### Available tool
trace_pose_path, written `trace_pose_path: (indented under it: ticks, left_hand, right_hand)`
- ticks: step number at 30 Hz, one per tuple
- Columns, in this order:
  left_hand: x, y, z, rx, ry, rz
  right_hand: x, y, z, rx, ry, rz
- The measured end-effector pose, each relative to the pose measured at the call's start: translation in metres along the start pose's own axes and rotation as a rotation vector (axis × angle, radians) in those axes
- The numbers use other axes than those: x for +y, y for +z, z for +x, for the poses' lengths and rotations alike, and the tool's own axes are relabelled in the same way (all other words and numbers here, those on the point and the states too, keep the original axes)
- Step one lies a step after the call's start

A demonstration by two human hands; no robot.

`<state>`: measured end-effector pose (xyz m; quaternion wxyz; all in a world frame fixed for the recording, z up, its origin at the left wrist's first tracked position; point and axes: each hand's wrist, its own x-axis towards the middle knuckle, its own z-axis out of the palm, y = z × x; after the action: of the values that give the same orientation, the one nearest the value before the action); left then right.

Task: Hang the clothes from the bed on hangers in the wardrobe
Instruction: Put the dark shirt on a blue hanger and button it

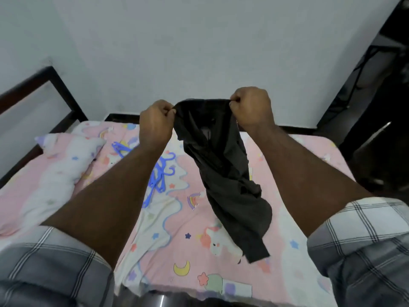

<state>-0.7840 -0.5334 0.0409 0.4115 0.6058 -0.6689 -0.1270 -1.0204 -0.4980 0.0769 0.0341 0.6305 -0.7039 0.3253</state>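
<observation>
A black garment [223,169] hangs in the air over the bed [177,229], its lower end trailing down to the sheet. My left hand [155,125] pinches the garment's top edge at the left. My right hand [252,109] pinches the same edge at the right, so the cloth is stretched between both hands. Several blue plastic hangers [160,173] lie on the pink unicorn sheet, partly hidden behind my left forearm.
A pink and white pillow [57,171] lies at the left of the bed beside the dark headboard frame [51,85]. A pale wall stands behind the bed. Dark furniture [380,120] rises at the right.
</observation>
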Motion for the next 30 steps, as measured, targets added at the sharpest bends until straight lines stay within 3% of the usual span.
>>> trace_pose_path:
  ticks: [5, 8, 12, 17, 19, 26, 30]
  left_hand:
    - [0.048, -0.028, 0.02, 0.118, 0.075, -0.158]
    - [0.067, -0.037, 0.02, 0.088, 0.07, -0.158]
    - [0.067, -0.036, 0.007, -0.012, -0.009, -0.18]
    - [0.069, -0.031, -0.002, -0.205, -0.144, -0.374]
    - [0.069, -0.024, -0.001, -0.289, -0.196, -0.4]
    - [0.039, 0.064, 0.019, -0.352, -0.466, -0.536]
    - [0.002, 0.113, 0.013, -0.428, -0.342, -0.207]
  right_hand:
    - [-0.023, -0.058, 0.016, 0.202, -0.056, 0.041]
    - [-0.025, -0.074, 0.011, 0.043, -0.025, 0.015]
    - [-0.022, -0.087, -0.006, -0.048, 0.072, 0.066]
    - [-0.022, -0.119, -0.014, -0.44, 0.255, 0.156]
    - [-0.016, -0.125, -0.011, -0.508, 0.272, 0.163]
    - [0.048, -0.018, 0.004, -0.353, 0.317, 0.15]
    - [0.092, 0.045, -0.012, -0.385, 0.382, 0.156]
